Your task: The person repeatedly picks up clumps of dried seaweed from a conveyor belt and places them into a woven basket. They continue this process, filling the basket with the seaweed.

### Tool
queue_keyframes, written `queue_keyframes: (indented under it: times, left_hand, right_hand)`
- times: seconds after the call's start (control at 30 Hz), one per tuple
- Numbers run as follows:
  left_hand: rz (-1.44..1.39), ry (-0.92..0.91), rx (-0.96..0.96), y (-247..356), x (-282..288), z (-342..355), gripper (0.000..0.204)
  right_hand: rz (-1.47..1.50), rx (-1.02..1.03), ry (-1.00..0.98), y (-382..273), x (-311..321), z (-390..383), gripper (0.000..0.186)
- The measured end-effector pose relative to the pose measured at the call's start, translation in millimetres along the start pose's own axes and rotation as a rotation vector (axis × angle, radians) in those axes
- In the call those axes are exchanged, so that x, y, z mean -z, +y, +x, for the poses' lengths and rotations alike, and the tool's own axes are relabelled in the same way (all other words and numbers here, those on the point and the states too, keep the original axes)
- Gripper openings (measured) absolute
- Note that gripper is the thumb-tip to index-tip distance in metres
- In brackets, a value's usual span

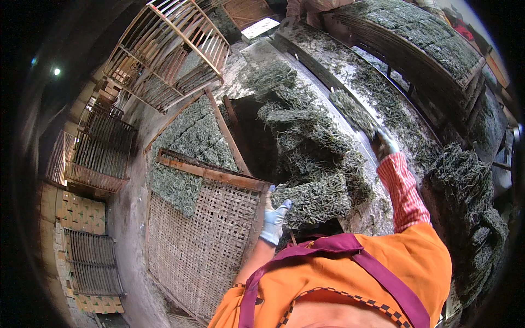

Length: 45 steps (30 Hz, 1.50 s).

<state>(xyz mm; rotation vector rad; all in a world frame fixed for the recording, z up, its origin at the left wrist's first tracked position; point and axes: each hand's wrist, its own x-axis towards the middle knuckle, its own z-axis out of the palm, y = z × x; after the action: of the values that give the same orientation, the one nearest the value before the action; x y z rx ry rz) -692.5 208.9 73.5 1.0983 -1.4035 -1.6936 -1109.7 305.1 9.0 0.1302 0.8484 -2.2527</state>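
Observation:
My left hand (pixel 273 218), in a pale blue glove, grips the edge of a woven tray (pixel 202 246) at its right corner, where a rusty-brown bar (pixel 208 172) meets it. Grey-green sheets of shredded, leafy material (pixel 186 134) cover part of the trays. A thick clump of the same material (pixel 311 199) lies just right of my left hand. My right hand (pixel 385 142), gloved and partly hidden below a red striped sleeve, holds a flat strip of this material (pixel 353 109) over a long pale work surface (pixel 372 169).
Slatted racks (pixel 164 54) stand upper left, with more racks (pixel 104 153) and cardboard (pixel 82 210) along the left. A loaded stack of trays (pixel 410 44) is upper right. Heaped material (pixel 465 218) lies at right. Another person's arm (pixel 295 8) shows at the top.

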Motion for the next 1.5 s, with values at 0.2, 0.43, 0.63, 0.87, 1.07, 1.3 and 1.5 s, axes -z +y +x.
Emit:
queue_keyframes:
  times: [0.2,0.43,0.63,0.87,1.07,1.3,1.5]
  left_hand:
    - [0.01,-0.028,-0.145,-2,2,4,0.076]
    - [-0.154,0.043,-0.08,1,2,6,0.078]
    - [-0.215,-0.01,0.014,-12,-32,26,0.08]
    - [-0.257,-0.072,-0.111,-63,-46,54,0.087]
    - [0.175,0.007,-0.457,-55,-78,82,0.077]
    - [0.561,0.221,-0.517,-43,12,40,0.056]
    - [0.246,0.292,-0.35,-51,118,7,0.052]
  right_hand:
    - [-0.146,-0.141,0.015,4,-83,98,0.078]
    - [-0.678,-0.47,-0.728,25,-74,-28,0.063]
    - [-0.798,-0.358,-0.681,42,-49,-89,0.047]
    - [-0.457,0.003,-0.374,-9,1,-31,0.031]
    - [-0.95,0.098,-0.693,30,101,27,0.041]
    - [-0.319,-0.465,-0.651,90,117,14,0.031]
    - [-0.177,-0.646,-0.631,56,85,-13,0.033]
